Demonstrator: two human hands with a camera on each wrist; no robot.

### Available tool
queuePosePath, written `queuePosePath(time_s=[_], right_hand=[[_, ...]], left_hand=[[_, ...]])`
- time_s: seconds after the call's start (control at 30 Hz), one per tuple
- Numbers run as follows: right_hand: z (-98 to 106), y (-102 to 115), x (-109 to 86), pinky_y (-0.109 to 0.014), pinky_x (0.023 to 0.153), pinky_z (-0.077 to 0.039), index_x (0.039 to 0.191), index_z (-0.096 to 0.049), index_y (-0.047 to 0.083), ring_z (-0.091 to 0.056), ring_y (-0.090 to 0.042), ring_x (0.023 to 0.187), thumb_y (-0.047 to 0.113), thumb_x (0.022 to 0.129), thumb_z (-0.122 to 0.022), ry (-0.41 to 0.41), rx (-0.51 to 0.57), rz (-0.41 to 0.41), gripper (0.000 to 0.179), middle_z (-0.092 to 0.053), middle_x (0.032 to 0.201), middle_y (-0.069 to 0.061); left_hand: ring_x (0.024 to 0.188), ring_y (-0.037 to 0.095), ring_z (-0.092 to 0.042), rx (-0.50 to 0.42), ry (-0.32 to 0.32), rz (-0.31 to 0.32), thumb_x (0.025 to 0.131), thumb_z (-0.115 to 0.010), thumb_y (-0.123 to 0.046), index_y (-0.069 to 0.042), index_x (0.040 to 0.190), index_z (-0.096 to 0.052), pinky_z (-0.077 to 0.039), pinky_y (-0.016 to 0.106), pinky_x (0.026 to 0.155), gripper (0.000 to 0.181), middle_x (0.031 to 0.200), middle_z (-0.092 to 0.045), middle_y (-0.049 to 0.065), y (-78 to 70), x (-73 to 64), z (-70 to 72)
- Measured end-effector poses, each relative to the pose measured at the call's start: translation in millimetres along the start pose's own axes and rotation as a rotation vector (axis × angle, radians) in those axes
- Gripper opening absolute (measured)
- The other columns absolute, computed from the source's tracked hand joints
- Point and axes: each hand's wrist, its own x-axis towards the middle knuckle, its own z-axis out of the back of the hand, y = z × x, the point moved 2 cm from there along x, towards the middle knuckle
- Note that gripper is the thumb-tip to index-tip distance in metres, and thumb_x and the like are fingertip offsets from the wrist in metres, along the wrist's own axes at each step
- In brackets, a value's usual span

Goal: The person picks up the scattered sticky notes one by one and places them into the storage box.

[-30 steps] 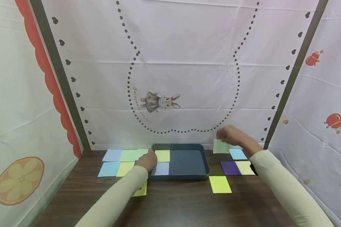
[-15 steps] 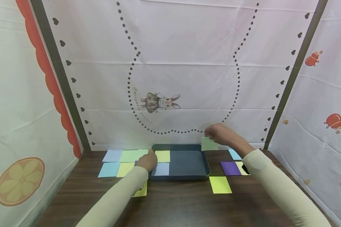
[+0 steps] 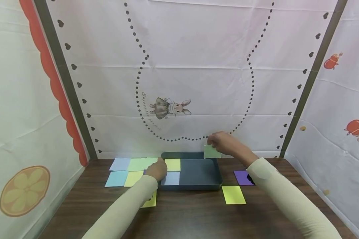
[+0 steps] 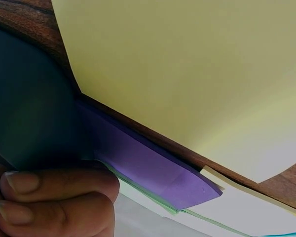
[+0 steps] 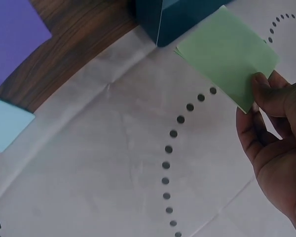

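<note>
My right hand (image 3: 226, 143) pinches a light green sticky note pad (image 3: 211, 152) by one edge, thumb on its face. The pad hangs upright over the back right of a dark blue-grey tray (image 3: 201, 171); in the right wrist view, the pad (image 5: 227, 57) overlaps the tray's wall (image 5: 180, 19). At the tray's left side, my left hand (image 3: 157, 170) grips the wall, its curled fingers (image 4: 64, 190) over the edge in the left wrist view. Inside the tray's left half lie a pale yellow pad (image 3: 172, 164) and, in front of it, a pale blue pad (image 3: 171, 178).
Left of the tray lie blue (image 3: 116, 179), lavender (image 3: 119, 164), green (image 3: 137, 164) and pale yellow pads (image 3: 133, 178), with a purple one (image 4: 143, 158) partly hidden by my hand. To the right are purple (image 3: 242, 177) and bright yellow pads (image 3: 233, 195). A printed cloth (image 3: 197, 83) hangs behind.
My right hand has moved left with the green pad, from beside the tray to over its back right part. My left hand has stayed at the tray's left side.
</note>
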Motion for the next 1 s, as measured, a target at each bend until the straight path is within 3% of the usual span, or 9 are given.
queuePosePath(time_s=[0.1,0.23,0.43,0.6,0.77,0.83,0.9,1.0], right_hand=[[-6,5,1.3,-0.043,0.094,-0.067,0.119,-0.085,0.005,-0.076,-0.024,0.101,-0.015,0.097,-0.069,-0.002,0.024,0.010,0.034,-0.084,0.117,-0.012],[-14,10,4.0,-0.045,0.098,-0.067,0.121,-0.085,0.005,-0.078,-0.024,0.106,-0.015,0.098,-0.069,-0.001,0.053,0.038,0.034,-0.084,0.120,-0.012],[-28,20,12.4,-0.041,0.096,-0.067,0.124,-0.084,0.005,-0.076,-0.022,0.106,-0.012,0.101,-0.068,0.011,0.065,0.075,0.033,-0.083,0.121,-0.011],[-40,30,20.7,-0.043,0.102,-0.066,0.126,-0.084,0.006,-0.078,-0.025,0.114,-0.009,0.105,-0.066,0.003,0.031,0.101,0.032,-0.084,0.124,-0.011],[-53,37,28.0,-0.046,0.102,-0.066,0.124,-0.084,0.003,-0.080,-0.030,0.114,-0.008,0.105,-0.062,-0.025,0.022,0.146,0.031,-0.084,0.123,-0.014],[-67,28,35.7,-0.044,0.100,-0.067,0.124,-0.084,0.004,-0.080,-0.027,0.112,-0.005,0.108,-0.059,-0.044,0.032,0.179,0.032,-0.084,0.122,-0.013],[-71,30,37.0,-0.044,0.098,-0.067,0.124,-0.084,0.002,-0.080,-0.027,0.110,-0.004,0.107,-0.058,-0.053,0.034,0.189,0.032,-0.084,0.120,-0.014],[-79,31,39.6,-0.042,0.096,-0.067,0.124,-0.083,0.001,-0.080,-0.027,0.109,-0.005,0.107,-0.058,-0.065,0.035,0.187,0.031,-0.083,0.120,-0.015]], left_hand=[[0.076,0.033,-0.071,0.006,0.003,0.002,0.117,-0.033,-0.013,0.013,0.155,-0.045,-0.055,0.041,0.063,0.047,0.092,-0.075,0.024,-10.0,-15.9,9.0],[0.077,0.031,-0.070,0.017,0.004,-0.010,0.118,-0.032,-0.014,0.013,0.157,-0.044,-0.052,0.038,0.062,0.049,0.095,-0.076,0.024,-13.3,-22.1,12.5],[0.077,0.032,-0.071,0.011,0.015,0.005,0.119,-0.031,-0.016,0.012,0.160,-0.041,-0.053,0.039,0.063,0.051,0.094,-0.076,0.024,-11.1,-17.3,10.7],[0.077,0.032,-0.070,0.010,0.013,0.022,0.119,-0.030,-0.017,0.011,0.162,-0.041,-0.051,0.038,0.062,0.052,0.096,-0.076,0.024,-7.5,-10.2,6.4],[0.076,0.032,-0.070,0.026,0.005,0.004,0.119,-0.032,-0.016,0.012,0.160,-0.042,-0.052,0.039,0.062,0.051,0.094,-0.076,0.024,-10.1,-15.5,10.4],[0.075,0.032,-0.071,0.021,0.006,0.000,0.119,-0.034,-0.016,0.013,0.159,-0.043,-0.054,0.040,0.062,0.050,0.093,-0.076,0.024,-10.9,-17.6,12.1],[0.075,0.034,-0.071,0.012,0.014,0.010,0.118,-0.035,-0.015,0.013,0.158,-0.043,-0.055,0.042,0.062,0.049,0.092,-0.076,0.024,-8.4,-13.7,10.2],[0.072,0.033,-0.070,0.009,0.019,0.017,0.118,-0.034,-0.016,0.013,0.158,-0.042,-0.054,0.042,0.060,0.050,0.088,-0.075,0.022,6.4,8.4,-3.8]])
